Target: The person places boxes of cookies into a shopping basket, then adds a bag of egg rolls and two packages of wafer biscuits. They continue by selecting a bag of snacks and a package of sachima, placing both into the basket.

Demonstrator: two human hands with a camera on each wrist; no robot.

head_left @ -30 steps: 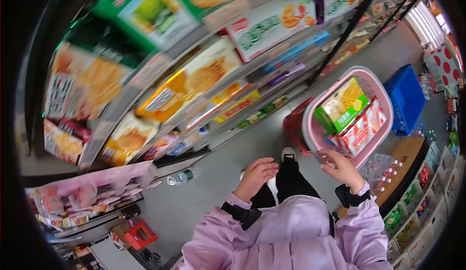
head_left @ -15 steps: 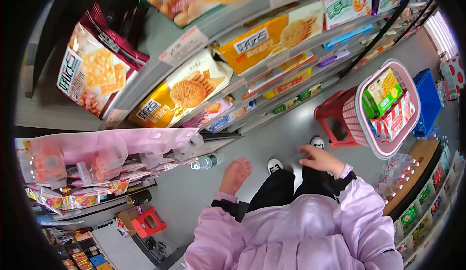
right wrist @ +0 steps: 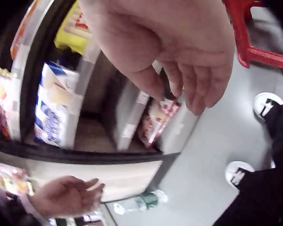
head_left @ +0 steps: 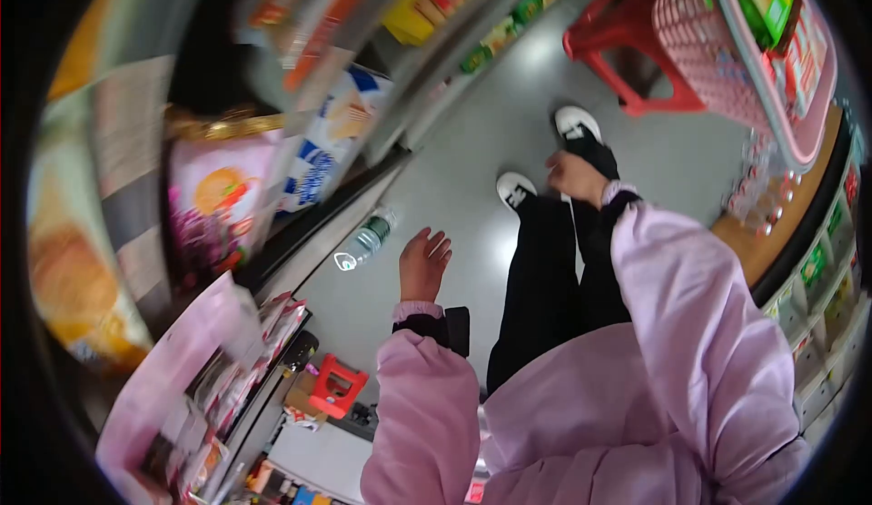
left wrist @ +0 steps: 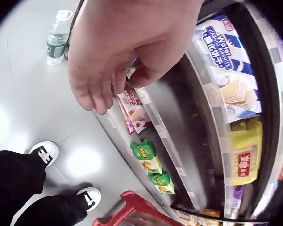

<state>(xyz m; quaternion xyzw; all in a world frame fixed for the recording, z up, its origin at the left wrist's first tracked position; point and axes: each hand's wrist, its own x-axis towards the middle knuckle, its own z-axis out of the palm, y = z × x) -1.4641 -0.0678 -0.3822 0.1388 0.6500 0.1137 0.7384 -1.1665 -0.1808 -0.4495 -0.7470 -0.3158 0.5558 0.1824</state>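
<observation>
My left hand (head_left: 424,264) hangs over the floor, fingers loosely bent, holding nothing. Nearest to it is a clear plastic bottle with a green label (head_left: 371,235), lying on the floor beside the shelf base. My right hand (head_left: 577,178) is out in front of my legs, also holding nothing, with its fingers hanging loosely in the right wrist view. In the left wrist view a blue-and-white wafer biscuit pack (left wrist: 228,61) is on a shelf beyond the hand. Red-and-white packets (right wrist: 158,117) on the lowest shelf are partly hidden behind my right hand's fingers.
A pink basket (head_left: 699,42) with snack packs inside stands on a red stool (head_left: 627,51) at the upper right. Shrink-wrapped water bottles (head_left: 763,187) sit at the right by a wooden ledge. A small red stool (head_left: 338,385) is at the lower left.
The head view has turned down and closer to the lower shelves, so basket and stool shift toward the upper right. The right hand moved off from near the basket rim; both hands remain without anything held.
</observation>
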